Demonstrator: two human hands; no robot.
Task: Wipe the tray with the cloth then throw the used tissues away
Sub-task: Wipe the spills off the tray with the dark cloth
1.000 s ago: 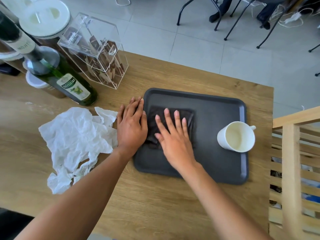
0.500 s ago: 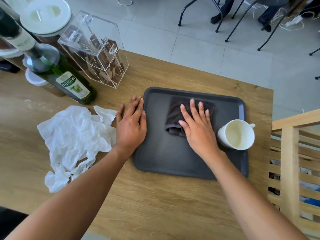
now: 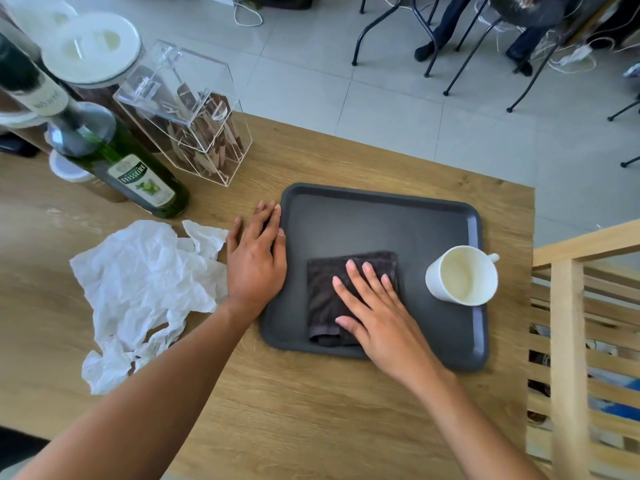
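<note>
The right hand (image 3: 375, 306) lies flat, fingers spread, on the cloth (image 3: 325, 299), low in the tray (image 3: 381, 216). The left hand (image 3: 254, 261), flat too, steadies the tray's edge. Tissues (image 3: 145, 282) wait at left. She should press evenly and miss the cup (image 3: 462, 275).

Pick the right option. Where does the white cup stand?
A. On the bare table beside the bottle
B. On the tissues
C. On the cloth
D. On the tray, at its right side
D: the white cup stands on the dark tray, right of the cloth.
</note>
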